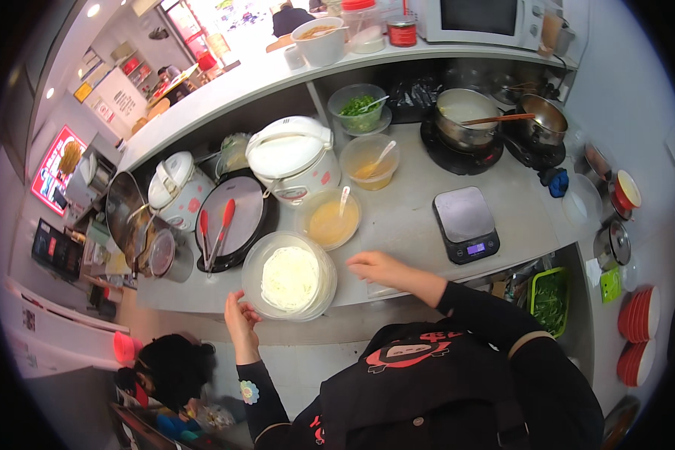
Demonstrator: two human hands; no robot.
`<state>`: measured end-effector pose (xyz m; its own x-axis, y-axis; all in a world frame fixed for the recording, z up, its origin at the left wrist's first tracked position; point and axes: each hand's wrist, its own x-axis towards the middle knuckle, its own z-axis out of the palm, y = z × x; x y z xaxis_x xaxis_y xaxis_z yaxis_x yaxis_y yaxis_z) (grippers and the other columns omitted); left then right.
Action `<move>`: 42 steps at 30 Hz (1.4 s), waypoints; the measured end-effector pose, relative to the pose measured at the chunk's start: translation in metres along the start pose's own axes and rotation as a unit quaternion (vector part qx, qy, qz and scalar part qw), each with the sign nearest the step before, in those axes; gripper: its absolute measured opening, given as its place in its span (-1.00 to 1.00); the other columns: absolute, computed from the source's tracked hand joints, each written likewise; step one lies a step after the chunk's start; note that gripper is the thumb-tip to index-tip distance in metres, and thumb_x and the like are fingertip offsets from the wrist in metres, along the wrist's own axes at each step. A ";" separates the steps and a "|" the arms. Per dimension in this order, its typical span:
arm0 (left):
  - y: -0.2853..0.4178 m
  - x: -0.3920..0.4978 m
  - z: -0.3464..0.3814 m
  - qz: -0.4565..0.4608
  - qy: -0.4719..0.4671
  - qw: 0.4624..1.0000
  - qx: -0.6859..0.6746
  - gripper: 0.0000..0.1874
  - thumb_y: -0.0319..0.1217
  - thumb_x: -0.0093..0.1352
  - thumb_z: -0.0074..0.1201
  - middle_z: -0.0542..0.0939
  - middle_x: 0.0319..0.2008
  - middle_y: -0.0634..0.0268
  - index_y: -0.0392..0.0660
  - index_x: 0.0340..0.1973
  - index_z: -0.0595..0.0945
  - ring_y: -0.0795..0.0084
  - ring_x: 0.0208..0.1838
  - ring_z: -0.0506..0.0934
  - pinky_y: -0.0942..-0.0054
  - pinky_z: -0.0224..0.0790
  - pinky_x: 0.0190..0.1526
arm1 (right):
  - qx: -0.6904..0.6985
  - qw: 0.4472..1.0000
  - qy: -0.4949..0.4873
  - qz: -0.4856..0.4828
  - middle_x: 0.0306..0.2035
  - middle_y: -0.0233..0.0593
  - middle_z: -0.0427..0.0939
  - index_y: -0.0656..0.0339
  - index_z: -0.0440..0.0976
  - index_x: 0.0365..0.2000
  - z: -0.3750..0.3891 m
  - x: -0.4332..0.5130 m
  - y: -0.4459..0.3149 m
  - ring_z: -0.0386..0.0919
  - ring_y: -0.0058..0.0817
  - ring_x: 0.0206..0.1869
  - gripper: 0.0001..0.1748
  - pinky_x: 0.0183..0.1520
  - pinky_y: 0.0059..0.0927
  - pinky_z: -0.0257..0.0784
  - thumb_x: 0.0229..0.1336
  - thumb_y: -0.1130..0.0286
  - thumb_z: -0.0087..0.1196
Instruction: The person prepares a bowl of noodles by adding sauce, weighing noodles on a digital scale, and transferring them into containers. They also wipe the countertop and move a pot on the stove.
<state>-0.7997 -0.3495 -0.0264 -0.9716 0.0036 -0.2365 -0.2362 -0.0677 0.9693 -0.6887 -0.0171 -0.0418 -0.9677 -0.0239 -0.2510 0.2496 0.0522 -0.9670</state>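
A round clear plastic container [326, 292] with pale noodles [290, 278] in it stands near the counter's front edge. My left hand [242, 319] is at its lower left rim, fingers apart and slightly curled; whether they touch the rim is not plain. To the container's right hovers my right hand [379, 270], fingers extended and nothing in it. Just behind the container is a bowl of yellowish liquid [333, 222] with a white spoon. Further right lies a digital kitchen scale [466, 219] with its display lit and nothing on its plate.
Red-tipped tongs [223, 230] rest on a round electric griddle [247, 197]. White rice cookers [292, 154] stand behind. At the back are a tub of chopped greens [360, 107] and a pot with wooden chopsticks [467, 135]. A co-worker [174, 365] bends low at the lower left.
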 end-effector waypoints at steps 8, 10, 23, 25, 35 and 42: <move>-0.043 0.010 0.011 -0.146 -0.169 0.974 -0.027 -0.33 0.16 0.38 -0.25 0.53 0.04 0.15 -0.10 0.16 0.39 0.22 -0.12 0.59 0.25 0.52 -0.34 | 0.051 0.989 -0.025 0.138 0.26 -0.22 0.25 0.04 0.11 0.26 0.051 0.046 0.003 0.24 -0.22 0.26 -0.39 0.08 0.00 0.36 0.32 -0.04 -0.32; -0.038 0.007 0.010 -0.138 -0.204 0.968 -0.052 -0.34 0.14 0.39 -0.26 0.53 0.05 0.14 -0.10 0.17 0.39 0.15 -0.04 0.58 0.16 0.56 -0.26 | 0.062 0.985 -0.003 0.161 0.28 -0.23 0.22 0.01 0.12 0.24 0.060 0.050 0.003 0.24 -0.17 0.26 -0.37 0.07 -0.02 0.37 0.30 -0.10 -0.33; -0.040 0.033 -0.015 -0.151 -0.224 0.960 -0.080 -0.46 -0.08 0.40 -0.12 0.55 0.02 0.11 -0.20 0.14 0.40 0.18 -0.11 0.61 0.27 0.58 -0.32 | -0.107 0.990 0.069 0.065 -0.08 -0.02 0.51 0.29 0.31 0.08 0.068 0.054 -0.011 0.58 -0.20 -0.30 -0.42 -0.33 -0.24 0.53 0.36 0.05 -0.45; -0.039 0.023 -0.012 -0.138 -0.251 0.954 -0.088 -0.48 -0.12 0.40 -0.15 0.56 -0.01 0.09 -0.22 0.13 0.42 0.15 -0.17 0.63 0.26 0.58 -0.38 | -0.114 0.989 0.069 0.059 -0.13 -0.01 0.53 0.30 0.34 0.05 0.068 0.048 -0.015 0.58 -0.18 -0.37 -0.43 -0.35 -0.24 0.53 0.36 0.07 -0.43; 0.002 -0.076 0.060 -0.141 -0.225 0.963 -0.038 -0.45 -0.07 0.41 -0.21 0.55 0.02 0.09 -0.18 0.17 0.39 0.17 -0.07 0.60 0.19 0.57 -0.25 | -0.042 0.991 0.092 0.090 -0.20 -0.03 0.57 0.25 0.40 0.01 0.003 -0.040 -0.049 0.59 -0.18 -0.32 -0.40 -0.37 -0.25 0.55 0.35 0.00 -0.43; -0.023 -0.078 0.182 -0.162 -0.285 0.943 -0.063 -0.49 -0.05 0.43 -0.22 0.46 0.14 0.25 -0.03 0.21 0.36 0.24 0.13 0.47 0.12 0.47 -0.08 | -0.078 0.982 0.140 0.103 -0.12 -0.08 0.58 0.18 0.44 0.03 -0.107 -0.042 -0.047 0.58 -0.24 -0.18 -0.40 -0.28 -0.29 0.53 0.35 -0.02 -0.41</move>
<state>-0.7204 -0.1671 -0.0180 -0.7059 0.5781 -0.4093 -0.5531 -0.0889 0.8284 -0.6635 0.0884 0.0188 -0.8746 0.2769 -0.3979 0.4539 0.1792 -0.8729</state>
